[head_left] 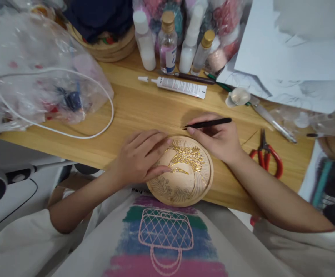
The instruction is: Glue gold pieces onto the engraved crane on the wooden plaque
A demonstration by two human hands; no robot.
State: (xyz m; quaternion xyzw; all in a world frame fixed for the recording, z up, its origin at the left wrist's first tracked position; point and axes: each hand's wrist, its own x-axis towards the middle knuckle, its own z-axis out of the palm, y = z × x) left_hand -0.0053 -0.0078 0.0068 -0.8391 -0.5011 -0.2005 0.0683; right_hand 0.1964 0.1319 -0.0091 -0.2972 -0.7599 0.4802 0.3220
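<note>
A round wooden plate (181, 184) lies at the front edge of the table, partly over my lap. Its face carries a drawn bird and wave design, with shiny gold wire outlining the bird. My left hand (140, 156) rests on the plate's left side, thumb and fingers apart. Just beyond the plate's upper right rim, my right hand (220, 138) is closed around slim black tweezers (210, 123). Their tips point left, close to the tabletop. Whether anything sits between the tips is too small to tell.
Red-handled pliers (267, 154) lie right of my right forearm. Behind the plate are a white glue tube (181, 87), a dark pen-like tool (196, 78) and several bottles (167, 46). A white cable (112, 111) loops by plastic bags (40, 77) at left. Papers (291, 61) cover the back right.
</note>
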